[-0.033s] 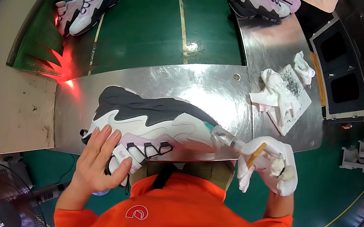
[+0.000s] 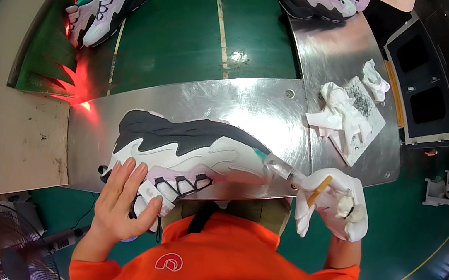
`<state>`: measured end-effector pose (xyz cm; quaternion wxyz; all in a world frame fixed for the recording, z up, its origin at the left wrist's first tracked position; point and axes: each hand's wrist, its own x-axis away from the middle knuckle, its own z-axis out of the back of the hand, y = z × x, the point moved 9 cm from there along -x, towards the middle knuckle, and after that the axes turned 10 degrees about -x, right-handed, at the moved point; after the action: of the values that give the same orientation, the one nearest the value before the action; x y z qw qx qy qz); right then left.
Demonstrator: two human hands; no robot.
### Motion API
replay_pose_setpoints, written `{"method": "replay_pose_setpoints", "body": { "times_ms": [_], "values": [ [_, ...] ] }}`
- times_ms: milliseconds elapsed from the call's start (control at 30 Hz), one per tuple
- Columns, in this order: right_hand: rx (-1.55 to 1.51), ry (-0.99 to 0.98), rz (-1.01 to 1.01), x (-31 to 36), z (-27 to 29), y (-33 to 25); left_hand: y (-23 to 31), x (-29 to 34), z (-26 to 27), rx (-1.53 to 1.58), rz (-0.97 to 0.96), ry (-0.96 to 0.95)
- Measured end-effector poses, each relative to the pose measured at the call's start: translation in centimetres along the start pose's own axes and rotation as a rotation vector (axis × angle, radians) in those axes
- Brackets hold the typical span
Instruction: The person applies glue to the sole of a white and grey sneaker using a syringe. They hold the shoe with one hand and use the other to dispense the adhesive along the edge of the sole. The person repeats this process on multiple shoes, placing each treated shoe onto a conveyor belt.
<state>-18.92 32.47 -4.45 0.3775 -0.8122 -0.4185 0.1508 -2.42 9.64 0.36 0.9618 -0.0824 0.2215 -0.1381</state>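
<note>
A white, lilac and black sneaker (image 2: 193, 147) lies on its side on the steel tabletop, dark sole facing away and toe to the right. My bare left hand (image 2: 122, 203) holds it at the tongue and ankle, fingers over the upper and thumb by the pale strap. My right hand (image 2: 338, 203), in a white glove, is closed around a clear syringe-like tube (image 2: 281, 167). The tube's end meets the toe beside a small teal patch; whether it touches cannot be told. A thin wooden stick (image 2: 320, 191) and a whitish wad (image 2: 345, 207) also sit in the gloved hand.
Beyond the steel tabletop (image 2: 183, 103) runs a green conveyor belt (image 2: 168, 18). A pair of similar sneakers (image 2: 107, 7) stands at far left, others (image 2: 319, 1) at far right. Crumpled white cloths (image 2: 336, 108) lie on a stained pad (image 2: 373, 120). A fan (image 2: 10, 246) stands lower left.
</note>
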Motion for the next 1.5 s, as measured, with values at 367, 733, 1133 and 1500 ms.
{"method": "replay_pose_setpoints", "body": {
  "times_ms": [367, 733, 1133, 1500],
  "values": [
    [-0.395, -0.113, 0.215, 1.9, 3.6, 2.7, 1.3, -0.5, 0.3, -0.028, 0.083, -0.111],
    [-0.426, 0.008, 0.259, 3.7, 3.4, 4.3, 1.6, -0.3, 0.4, -0.022, 0.074, -0.04],
    [-0.383, 0.122, 0.241, 4.4, 1.8, 3.8, 1.8, 0.1, 0.3, -0.01, 0.061, -0.022],
    [-0.271, 0.321, 0.268, 5.0, 0.1, 3.0, 2.0, 0.3, 0.3, -0.025, 0.045, -0.02]
  ]
}}
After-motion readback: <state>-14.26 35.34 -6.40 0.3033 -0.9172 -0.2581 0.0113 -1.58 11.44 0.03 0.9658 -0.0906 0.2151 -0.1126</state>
